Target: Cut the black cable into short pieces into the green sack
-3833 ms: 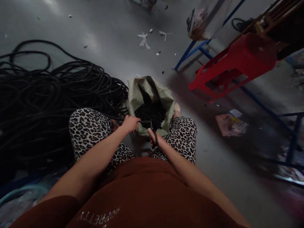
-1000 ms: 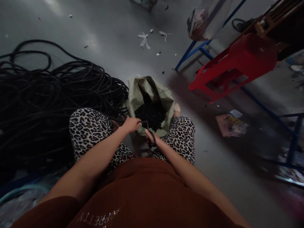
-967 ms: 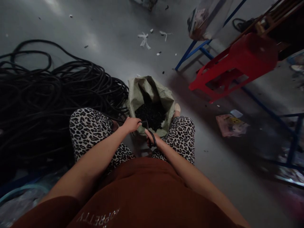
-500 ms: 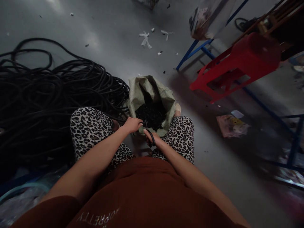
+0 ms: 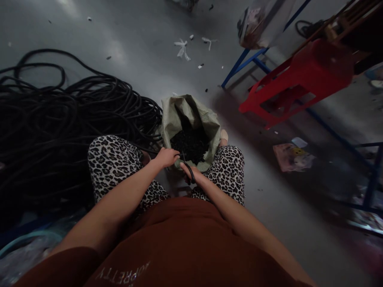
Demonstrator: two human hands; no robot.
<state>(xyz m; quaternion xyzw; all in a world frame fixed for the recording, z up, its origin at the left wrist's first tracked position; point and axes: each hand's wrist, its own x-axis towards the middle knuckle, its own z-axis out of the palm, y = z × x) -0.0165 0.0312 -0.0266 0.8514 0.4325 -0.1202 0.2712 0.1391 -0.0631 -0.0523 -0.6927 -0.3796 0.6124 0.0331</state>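
Your left hand closed around a black hose at the sack's near edge, your right hand gripping black scissors just beside it, green woven sack of black cut pieces between your knees, hose coil piled at your left.

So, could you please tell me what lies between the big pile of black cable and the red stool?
In the head view, an open green sack of black cut pieces stands between the cable pile and the red stool, with bare grey floor beyond it.
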